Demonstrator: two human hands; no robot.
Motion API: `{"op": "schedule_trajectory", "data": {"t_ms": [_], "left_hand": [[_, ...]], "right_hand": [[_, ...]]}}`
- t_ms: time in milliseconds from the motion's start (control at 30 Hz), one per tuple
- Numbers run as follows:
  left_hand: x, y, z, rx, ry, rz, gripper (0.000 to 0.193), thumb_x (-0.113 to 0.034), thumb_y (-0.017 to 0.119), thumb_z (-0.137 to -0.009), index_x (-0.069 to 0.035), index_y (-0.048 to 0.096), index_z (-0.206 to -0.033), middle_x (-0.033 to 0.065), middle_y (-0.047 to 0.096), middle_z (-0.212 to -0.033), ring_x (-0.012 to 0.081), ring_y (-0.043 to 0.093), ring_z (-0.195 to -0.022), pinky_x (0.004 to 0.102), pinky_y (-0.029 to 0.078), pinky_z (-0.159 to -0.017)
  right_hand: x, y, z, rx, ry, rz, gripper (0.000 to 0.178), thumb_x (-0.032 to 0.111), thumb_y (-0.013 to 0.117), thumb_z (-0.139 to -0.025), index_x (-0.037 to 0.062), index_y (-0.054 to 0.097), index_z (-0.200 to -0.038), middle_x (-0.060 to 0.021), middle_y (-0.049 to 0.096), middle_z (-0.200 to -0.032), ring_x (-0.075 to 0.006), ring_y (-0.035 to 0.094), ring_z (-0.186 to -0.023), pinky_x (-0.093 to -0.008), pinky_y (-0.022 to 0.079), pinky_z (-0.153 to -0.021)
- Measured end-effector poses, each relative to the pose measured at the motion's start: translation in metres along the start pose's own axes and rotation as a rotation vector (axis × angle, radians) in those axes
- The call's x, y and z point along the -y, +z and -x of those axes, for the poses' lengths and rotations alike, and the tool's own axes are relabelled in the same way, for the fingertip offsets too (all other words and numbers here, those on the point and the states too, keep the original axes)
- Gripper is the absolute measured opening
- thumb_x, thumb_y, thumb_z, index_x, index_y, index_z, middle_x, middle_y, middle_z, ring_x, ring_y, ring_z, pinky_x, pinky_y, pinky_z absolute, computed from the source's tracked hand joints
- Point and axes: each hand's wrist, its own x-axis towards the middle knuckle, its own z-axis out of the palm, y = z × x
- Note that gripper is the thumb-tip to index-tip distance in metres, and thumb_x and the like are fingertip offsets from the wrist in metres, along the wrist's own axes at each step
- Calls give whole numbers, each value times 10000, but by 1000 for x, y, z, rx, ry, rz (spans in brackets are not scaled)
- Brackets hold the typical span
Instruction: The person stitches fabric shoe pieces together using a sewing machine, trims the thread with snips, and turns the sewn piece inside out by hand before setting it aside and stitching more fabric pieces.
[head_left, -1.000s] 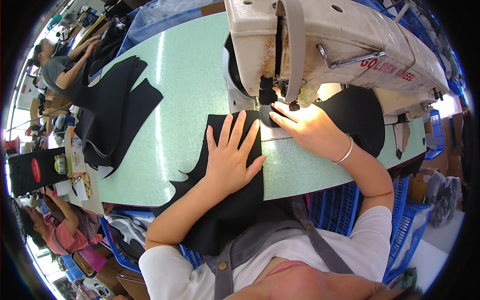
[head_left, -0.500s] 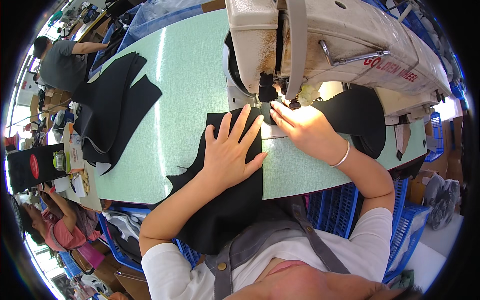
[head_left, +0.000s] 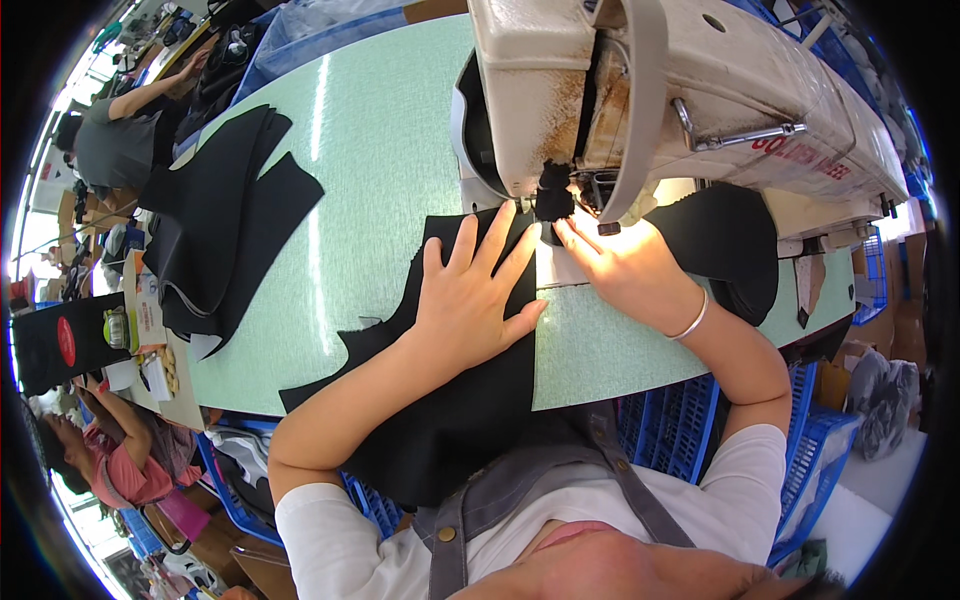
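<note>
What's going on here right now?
A person is at a sewing machine. Their left hand lies with fingers spread on a black cloth that runs over the near edge of the green table. The right hand is under the machine's head, fingertips close to the needle area; glare hides whether they grip anything. More black pieces lie to the right, beyond that hand, and a black pile sits on the table's left side.

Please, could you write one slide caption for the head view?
Left hand spread on black cloth, right hand close to a sewing machine, over a green table.
</note>
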Motion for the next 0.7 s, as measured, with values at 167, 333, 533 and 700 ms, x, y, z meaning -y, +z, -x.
{"op": "schedule_trajectory", "data": {"t_ms": [167,333,533,700], "left_hand": [[4,4,-4,-4,1,30,676,-500,647,-790,-125,518,-1337,122,496,-1252,342,400,-1219,485,344,-856],[4,4,-4,-33,1,47,638,-504,652,-787,-117,551,-1284,135,503,-1234,346,399,-1224,484,340,-854],[3,4,-5,-40,-8,57,620,-497,662,-780,-109,564,-1253,134,500,-1253,347,398,-1228,478,336,-860],[7,4,-8,-49,18,41,589,-492,669,-770,-112,582,-1211,124,507,-1236,325,417,-1183,463,336,-825]], "right_hand": [[-2,4,-3,-116,-10,-9,267,94,607,-731,18,642,-984,-99,638,-902,-236,639,-777,-336,510,-680],[-4,8,1,-66,-4,9,296,99,608,-733,25,646,-1017,-82,636,-881,-225,630,-701,-329,486,-623],[-5,10,2,-77,-2,-24,299,92,607,-724,28,648,-1014,-79,634,-878,-221,628,-696,-336,488,-624],[-2,4,-5,-112,-6,34,290,81,615,-711,28,654,-993,-78,628,-869,-230,634,-721,-350,508,-650]]}}
